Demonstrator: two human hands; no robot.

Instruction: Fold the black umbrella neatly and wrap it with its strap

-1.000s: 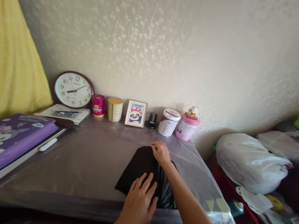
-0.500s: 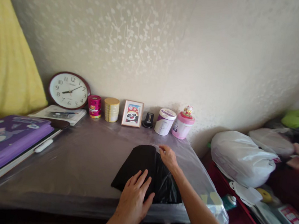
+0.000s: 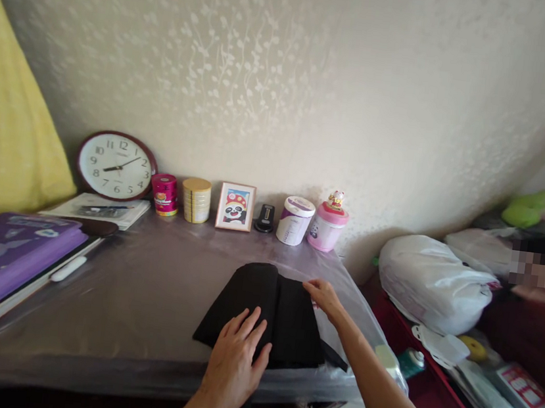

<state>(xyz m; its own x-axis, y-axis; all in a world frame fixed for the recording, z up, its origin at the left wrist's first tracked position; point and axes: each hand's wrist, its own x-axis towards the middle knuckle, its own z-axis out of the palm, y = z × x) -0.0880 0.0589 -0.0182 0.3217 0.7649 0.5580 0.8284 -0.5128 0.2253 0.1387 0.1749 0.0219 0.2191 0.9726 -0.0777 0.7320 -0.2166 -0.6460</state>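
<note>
a folded black cloth (image 3: 288, 315) lies near the front edge of the plastic-covered table (image 3: 142, 294) — the left hand (image 3: 236, 358) flat on it, fingers slightly spread, the right hand (image 3: 325, 296) at its right edge, grip unclear. a clock (image 3: 115, 165) leans against the wall behind.

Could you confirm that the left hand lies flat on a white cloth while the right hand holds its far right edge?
Not quite: the head view shows the cloth is black, not white. The left hand lies flat on it while the right hand holds its far right edge.
</note>
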